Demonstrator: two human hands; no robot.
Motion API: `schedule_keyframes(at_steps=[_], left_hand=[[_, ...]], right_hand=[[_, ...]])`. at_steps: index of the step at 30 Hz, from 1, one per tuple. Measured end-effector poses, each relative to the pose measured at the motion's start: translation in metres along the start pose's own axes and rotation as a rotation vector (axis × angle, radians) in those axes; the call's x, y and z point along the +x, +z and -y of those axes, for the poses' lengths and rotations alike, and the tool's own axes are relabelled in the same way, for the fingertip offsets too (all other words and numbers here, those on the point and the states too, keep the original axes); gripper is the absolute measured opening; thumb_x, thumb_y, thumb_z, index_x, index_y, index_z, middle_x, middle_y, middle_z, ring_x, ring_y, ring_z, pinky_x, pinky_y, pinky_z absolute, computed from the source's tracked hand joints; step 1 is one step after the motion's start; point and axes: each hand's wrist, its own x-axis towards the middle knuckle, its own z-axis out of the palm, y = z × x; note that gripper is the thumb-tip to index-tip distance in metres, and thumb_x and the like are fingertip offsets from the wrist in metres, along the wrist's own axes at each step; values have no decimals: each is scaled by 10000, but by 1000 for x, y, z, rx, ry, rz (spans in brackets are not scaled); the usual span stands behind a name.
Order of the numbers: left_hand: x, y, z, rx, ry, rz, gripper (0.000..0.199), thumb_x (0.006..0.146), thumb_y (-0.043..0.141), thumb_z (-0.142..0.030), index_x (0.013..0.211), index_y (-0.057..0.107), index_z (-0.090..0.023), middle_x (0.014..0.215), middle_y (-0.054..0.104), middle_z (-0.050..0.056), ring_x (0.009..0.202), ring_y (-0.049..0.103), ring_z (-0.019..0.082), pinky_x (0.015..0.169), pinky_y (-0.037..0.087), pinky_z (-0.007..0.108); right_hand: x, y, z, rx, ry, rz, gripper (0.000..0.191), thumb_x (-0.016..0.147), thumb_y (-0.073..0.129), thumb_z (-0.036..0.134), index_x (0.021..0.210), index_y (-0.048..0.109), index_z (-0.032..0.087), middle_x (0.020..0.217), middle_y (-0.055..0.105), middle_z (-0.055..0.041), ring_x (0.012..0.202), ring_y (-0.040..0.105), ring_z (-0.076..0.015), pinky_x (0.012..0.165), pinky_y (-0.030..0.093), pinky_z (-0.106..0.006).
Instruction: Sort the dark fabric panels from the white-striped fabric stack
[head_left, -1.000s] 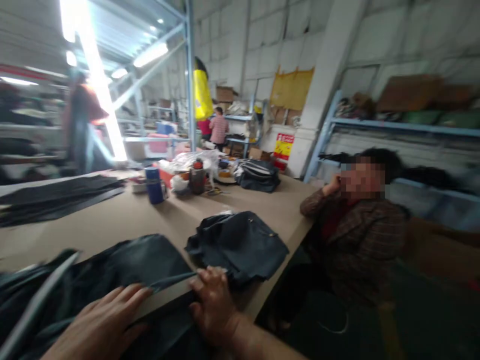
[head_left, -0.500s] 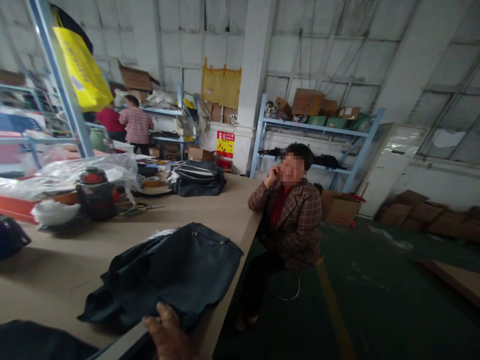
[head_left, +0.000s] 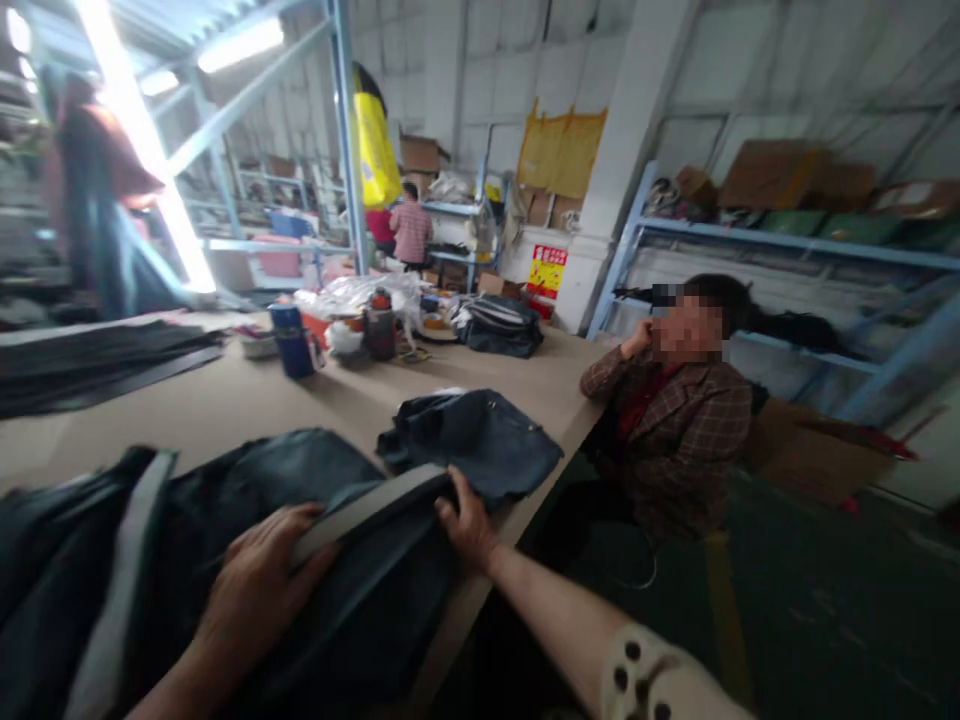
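Your view had swung back left since the earlier frame, and your left hand [head_left: 251,590] had come into sight. Both hands were at the light strip [head_left: 371,505] on the dark cloth [head_left: 375,600]. The strip ran along the cloth's top edge, near the front of the table [head_left: 322,400]. That part looked done, but the cloth lay loose and not folded, so some work was likely left; you could not tell how much. Your left fingers bent over the strip, thumb below, closed on it. Your right hand [head_left: 472,530] reached in from the right, finger and thumb a bit apart at the strip's far end; its hold was not clear.
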Motion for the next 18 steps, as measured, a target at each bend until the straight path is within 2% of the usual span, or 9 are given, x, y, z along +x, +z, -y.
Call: schedule_keyframes(at_steps=[3, 4, 5, 8, 11, 14, 18], left_hand=[[-12, -8, -6, -123, 2, 35, 379, 876, 402, -437, 985, 550, -105, 1102, 600, 108, 1032, 567, 219, 944, 410, 312], [-14, -9, -9, -129, 4, 100, 453, 906, 357, -450, 1134, 515, -91, 1162, 566, 88, 1064, 545, 202, 947, 398, 291], [-15, -9, -12, -130, -17, 118, 500, 915, 332, -474, 1178, 500, -84, 1158, 557, 68, 1057, 540, 192, 935, 395, 278], [-16, -12, -23, -109, -98, 128, 588, 900, 321, -549, 1189, 511, -73, 1077, 569, 23, 992, 545, 164, 884, 399, 252], [-16, -17, -31, -69, -118, 154, 623, 890, 319, -578, 1193, 509, -67, 1038, 574, 16, 970, 546, 161, 869, 401, 251], [-15, -17, -32, -32, -101, 158, 633, 895, 304, -576, 1204, 499, -59, 1026, 570, 13, 958, 546, 166, 867, 403, 257], [-13, -13, -30, -8, -94, 142, 604, 891, 343, -553, 1171, 525, -50, 993, 568, 13, 943, 550, 162, 854, 408, 251]], right_hand=[[12, -12, 0, 105, 105, 84, 521, 869, 458, 238, 1361, 358, 98, 1424, 370, -154, 1335, 333, -211, 1118, 253, -384], [18, -14, -7, 142, 141, 118, 496, 868, 463, 222, 1339, 385, 86, 1402, 400, -153, 1317, 359, -198, 1113, 258, -363], [24, -15, -14, 177, 174, 149, 462, 866, 468, 211, 1305, 425, 74, 1361, 449, -148, 1286, 397, -187, 1103, 274, -347], [33, -19, -27, 271, 245, 220, 378, 878, 418, 173, 1236, 488, 74, 1137, 609, -104, 1075, 552, -156, 997, 402, -337], [35, -23, -24, 324, 255, 249, 327, 832, 462, 110, 1147, 550, 95, 918, 659, -36, 887, 591, -132, 905, 460, -320], [34, -23, -22, 368, 241, 256, 289, 786, 530, 86, 1068, 586, 110, 836, 652, -2, 846, 579, -123, 894, 460, -303], [33, -20, -29, 461, 247, 277, 264, 787, 553, 114, 1049, 589, 120, 837, 648, 3, 847, 569, -119, 897, 458, -297]])
